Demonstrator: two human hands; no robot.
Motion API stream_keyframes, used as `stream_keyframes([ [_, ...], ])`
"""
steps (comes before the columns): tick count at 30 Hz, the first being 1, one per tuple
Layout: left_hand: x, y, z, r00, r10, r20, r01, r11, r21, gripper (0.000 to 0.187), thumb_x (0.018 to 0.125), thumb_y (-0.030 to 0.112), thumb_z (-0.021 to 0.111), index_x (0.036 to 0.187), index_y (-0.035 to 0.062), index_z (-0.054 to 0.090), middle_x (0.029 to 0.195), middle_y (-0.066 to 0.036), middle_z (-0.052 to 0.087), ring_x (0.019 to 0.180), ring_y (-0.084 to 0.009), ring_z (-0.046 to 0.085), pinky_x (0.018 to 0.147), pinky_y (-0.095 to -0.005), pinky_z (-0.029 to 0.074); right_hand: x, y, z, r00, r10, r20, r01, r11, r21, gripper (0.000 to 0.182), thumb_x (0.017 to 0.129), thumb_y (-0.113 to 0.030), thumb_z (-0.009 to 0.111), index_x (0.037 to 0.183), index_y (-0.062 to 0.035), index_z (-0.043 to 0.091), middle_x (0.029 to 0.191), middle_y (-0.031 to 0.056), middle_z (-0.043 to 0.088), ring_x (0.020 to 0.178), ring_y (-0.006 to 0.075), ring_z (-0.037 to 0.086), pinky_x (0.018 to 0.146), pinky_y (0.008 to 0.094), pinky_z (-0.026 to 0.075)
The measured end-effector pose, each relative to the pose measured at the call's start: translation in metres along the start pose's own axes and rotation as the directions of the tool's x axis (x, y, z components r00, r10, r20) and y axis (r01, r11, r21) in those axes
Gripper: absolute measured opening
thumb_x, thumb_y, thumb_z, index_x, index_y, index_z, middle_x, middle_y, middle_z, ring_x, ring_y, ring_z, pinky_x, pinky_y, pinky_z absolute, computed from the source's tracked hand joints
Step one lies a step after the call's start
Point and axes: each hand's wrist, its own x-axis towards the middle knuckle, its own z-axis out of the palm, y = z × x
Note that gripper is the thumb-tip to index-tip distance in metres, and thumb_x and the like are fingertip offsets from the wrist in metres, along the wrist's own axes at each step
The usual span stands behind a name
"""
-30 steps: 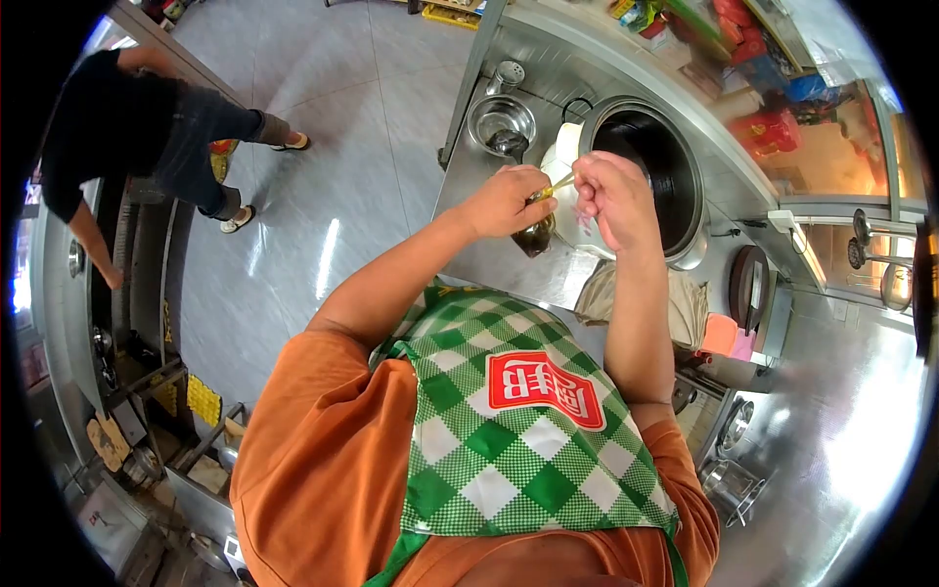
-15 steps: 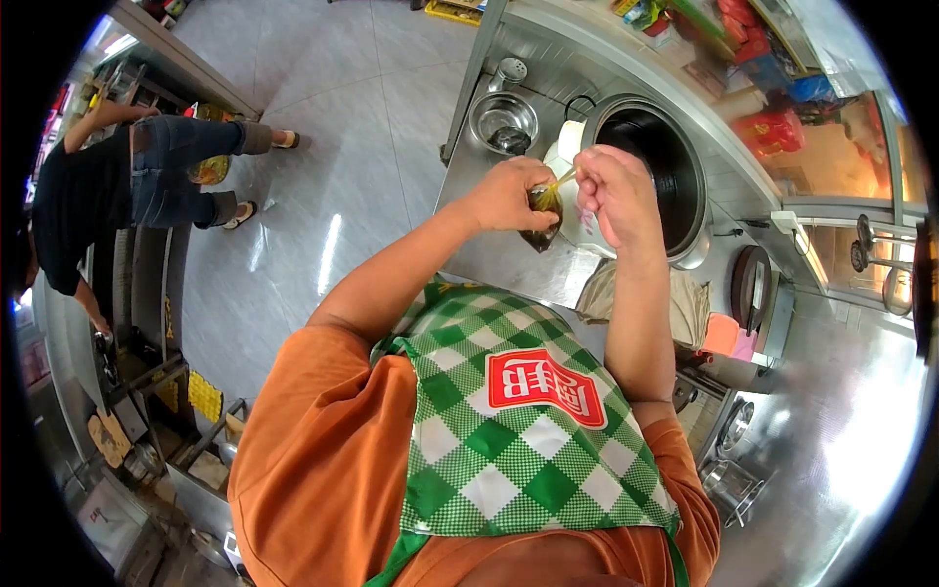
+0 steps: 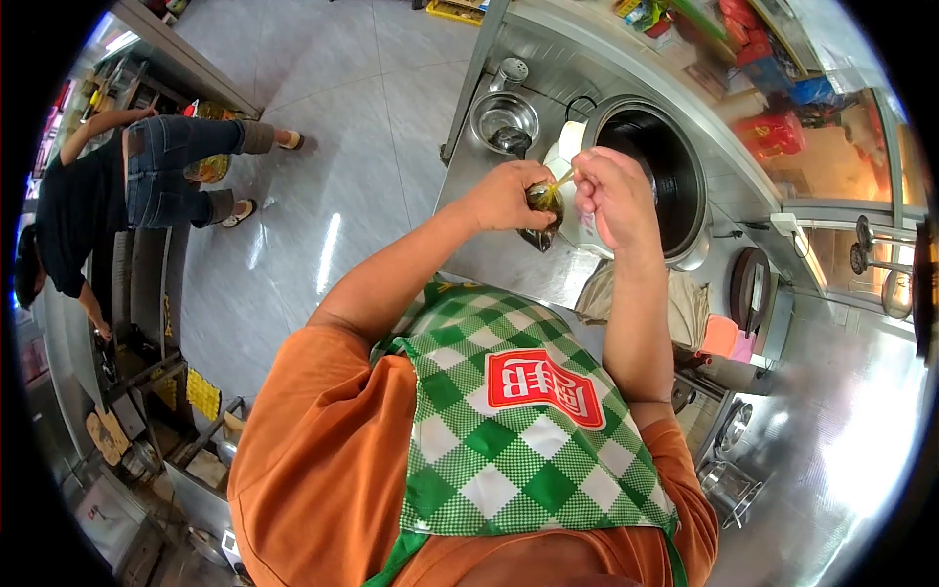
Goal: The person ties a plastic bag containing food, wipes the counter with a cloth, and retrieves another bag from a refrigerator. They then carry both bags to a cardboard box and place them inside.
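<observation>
My left hand [image 3: 511,194] is wrapped round the upper part of a small clear plastic bag [image 3: 544,223] with dark contents that hangs over the steel counter. The bag's twisted yellowish neck is pinched between the fingers of my right hand [image 3: 616,194]. Just behind my hands stands a large round pot [image 3: 696,235] with a dark inside, its left side partly covered by my right hand. A steel bowl [image 3: 479,119] with a dark ladle [image 3: 510,139] in it sits beyond my left hand. White containers [image 3: 567,147] are partly hidden between bowl and pot.
A beige cloth [image 3: 685,303] lies on the counter [image 3: 479,171] near my right forearm. A perforated steel shaker [image 3: 512,70] stands behind the bowl. Across the grey floor [image 3: 303,196], another person [image 3: 78,196] bends over a work station at far left.
My hands stay almost in place, both keeping hold of the bag. At far left the other person has shifted slightly, with the head now more in view.
</observation>
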Motion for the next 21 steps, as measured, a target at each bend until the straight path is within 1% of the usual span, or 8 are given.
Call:
stream_keyframes([
  [2, 0.0001, -0.0004, -0.0005, 1.000, 0.002, 0.004, -0.002, 1.000, -0.002, 0.045, 0.066, 0.020, 0.087, 0.101, 0.0032, 0.064, 0.087, -0.012, 0.061, 0.080, -0.0297, 0.060, 0.074, -0.0386, 0.049, 0.0001, 0.0004, 0.0000, 1.000, 0.003, -0.001, -0.003, 1.000, 0.005, 0.018, 0.094, -0.014, 0.062, 0.082, -0.0004, 0.062, 0.075, 0.0016, 0.055, 0.062, 0.0061, 0.045, 0.050, 0.0220, 0.038],
  [5, 0.0008, 0.0054, -0.0032, 0.999, -0.041, 0.025, 0.041, 0.999, 0.000, 0.035, 0.066, 0.022, 0.083, 0.089, 0.0032, 0.064, 0.086, -0.013, 0.062, 0.084, -0.0317, 0.061, 0.076, -0.0390, 0.051, -0.0005, 0.0007, 0.0000, 1.000, 0.007, 0.001, -0.007, 1.000, 0.009, 0.017, 0.094, -0.014, 0.062, 0.083, -0.0003, 0.062, 0.075, 0.0016, 0.055, 0.062, 0.0061, 0.045, 0.050, 0.0220, 0.038],
  [8, 0.0004, 0.0061, -0.0028, 0.999, -0.032, 0.022, 0.032, 0.999, -0.009, 0.035, 0.066, 0.022, 0.083, 0.088, 0.0033, 0.064, 0.086, -0.013, 0.062, 0.084, -0.0323, 0.061, 0.076, -0.0393, 0.050, -0.0007, 0.0014, -0.0005, 1.000, 0.009, 0.001, -0.009, 1.000, 0.007, 0.018, 0.093, -0.014, 0.062, 0.082, -0.0004, 0.062, 0.074, 0.0016, 0.055, 0.061, 0.0061, 0.045, 0.050, 0.0220, 0.038],
  [11, -0.0009, -0.0005, -0.0012, 0.999, 0.014, 0.032, -0.015, 1.000, 0.014, 0.041, 0.067, 0.019, 0.086, 0.098, 0.0023, 0.064, 0.086, -0.012, 0.060, 0.079, -0.0295, 0.059, 0.073, -0.0382, 0.049, -0.0006, 0.0014, -0.0016, 1.000, 0.010, 0.011, -0.010, 1.000, 0.000, 0.017, 0.093, -0.013, 0.062, 0.081, -0.0007, 0.062, 0.074, 0.0014, 0.054, 0.061, 0.0061, 0.045, 0.050, 0.0219, 0.037],
  [14, -0.0008, -0.0027, -0.0010, 0.999, 0.039, 0.029, -0.040, 0.999, 0.035, 0.040, 0.068, 0.019, 0.086, 0.097, 0.0021, 0.064, 0.086, -0.012, 0.060, 0.079, -0.0297, 0.059, 0.073, -0.0384, 0.049, 0.0005, 0.0029, -0.0039, 1.000, 0.009, 0.025, -0.009, 1.000, -0.004, 0.018, 0.092, -0.013, 0.062, 0.079, -0.0011, 0.061, 0.073, 0.0012, 0.054, 0.061, 0.0061, 0.044, 0.050, 0.0219, 0.037],
  [17, -0.0007, 0.0014, -0.0012, 1.000, -0.010, 0.015, 0.010, 1.000, 0.007, 0.033, 0.066, 0.022, 0.082, 0.086, 0.0030, 0.064, 0.085, -0.014, 0.061, 0.084, -0.0329, 0.061, 0.076, -0.0395, 0.050, -0.0003, 0.0029, -0.0022, 1.000, 0.010, 0.010, -0.010, 1.000, -0.003, 0.018, 0.092, -0.013, 0.062, 0.078, -0.0015, 0.060, 0.073, 0.0011, 0.053, 0.061, 0.0062, 0.044, 0.050, 0.0219, 0.036],
  [20, -0.0007, 0.0019, -0.0037, 0.996, -0.063, 0.065, 0.062, 0.998, 0.019, 0.037, 0.067, 0.026, 0.085, 0.090, 0.0031, 0.067, 0.089, -0.012, 0.064, 0.090, -0.0329, 0.062, 0.082, -0.0396, 0.050, 0.0014, 0.0038, -0.0013, 1.000, 0.020, 0.007, -0.020, 1.000, -0.004, 0.019, 0.092, -0.014, 0.062, 0.078, -0.0017, 0.060, 0.072, 0.0009, 0.053, 0.059, 0.0065, 0.044, 0.050, 0.0221, 0.036],
  [21, -0.0013, 0.0016, -0.0019, 0.999, -0.015, 0.038, 0.014, 1.000, 0.026, 0.038, 0.067, 0.027, 0.085, 0.091, 0.0033, 0.068, 0.092, -0.012, 0.065, 0.091, -0.0329, 0.062, 0.084, -0.0401, 0.049, 0.0028, 0.0052, -0.0020, 1.000, 0.029, 0.008, -0.029, 1.000, -0.010, 0.019, 0.092, -0.014, 0.062, 0.077, -0.0017, 0.060, 0.071, 0.0008, 0.053, 0.058, 0.0065, 0.044, 0.050, 0.0221, 0.036],
])
